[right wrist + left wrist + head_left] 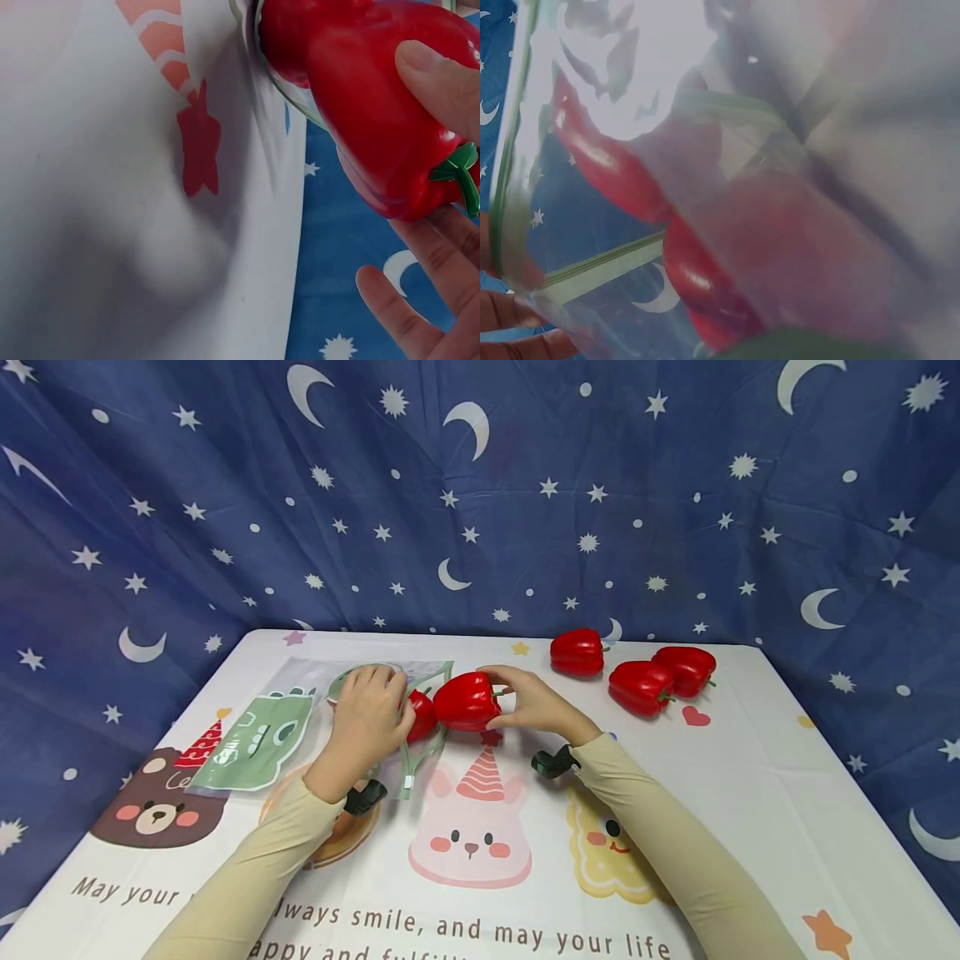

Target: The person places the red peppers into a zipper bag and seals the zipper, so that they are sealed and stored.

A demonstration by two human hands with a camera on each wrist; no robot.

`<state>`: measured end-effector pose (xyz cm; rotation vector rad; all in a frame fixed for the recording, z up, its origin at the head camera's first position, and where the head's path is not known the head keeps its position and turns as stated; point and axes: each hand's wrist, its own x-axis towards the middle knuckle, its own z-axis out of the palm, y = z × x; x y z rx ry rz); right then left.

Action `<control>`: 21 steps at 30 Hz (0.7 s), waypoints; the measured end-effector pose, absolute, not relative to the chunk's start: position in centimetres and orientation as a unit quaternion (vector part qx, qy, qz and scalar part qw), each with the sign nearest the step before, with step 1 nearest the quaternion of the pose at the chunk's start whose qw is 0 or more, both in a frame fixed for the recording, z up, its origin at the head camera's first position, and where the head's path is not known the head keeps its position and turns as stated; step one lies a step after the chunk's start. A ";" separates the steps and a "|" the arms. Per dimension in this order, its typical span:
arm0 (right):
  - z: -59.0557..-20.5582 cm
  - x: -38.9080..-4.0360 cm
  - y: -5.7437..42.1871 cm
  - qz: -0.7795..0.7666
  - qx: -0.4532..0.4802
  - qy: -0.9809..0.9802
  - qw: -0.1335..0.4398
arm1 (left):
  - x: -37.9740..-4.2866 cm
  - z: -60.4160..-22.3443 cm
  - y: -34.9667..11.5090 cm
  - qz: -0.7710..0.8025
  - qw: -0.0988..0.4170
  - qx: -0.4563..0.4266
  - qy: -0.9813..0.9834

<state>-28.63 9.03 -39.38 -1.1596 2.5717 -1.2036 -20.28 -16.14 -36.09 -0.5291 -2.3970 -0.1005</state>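
Note:
My right hand (532,700) grips a glossy red bell pepper (465,702) by its stem end, thumb on one side and fingers on the other. The blunt end of that pepper points left into the mouth of a clear zip bag (258,739) with a green dinosaur print. Inside the bag, just behind the mouth, lies another red bell pepper (422,718); in the right wrist view the gripped pepper (375,112) overlaps it. My left hand (367,714) holds the bag near its opening, fingers curled over the plastic. Through the film, the left wrist view shows red peppers (705,277).
Three more red bell peppers lie at the back right of the table: one (577,652) apart, two (641,687) side by side. The white tablecloth (750,810) carries printed cartoons and lettering. A blue star-and-moon curtain (525,510) hangs behind the table.

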 end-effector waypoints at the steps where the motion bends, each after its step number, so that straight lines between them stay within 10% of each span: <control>1: -39.4 -28.7 8.9 -0.391 -0.378 0.839 0.039 | -20.3 -36.1 -16.1 -0.039 0.336 -0.203 -0.919; 21: -39.9 -28.7 6.2 -0.428 -0.379 0.819 0.045 | -20.7 -36.3 -16.0 -0.045 0.355 -0.214 -0.909</control>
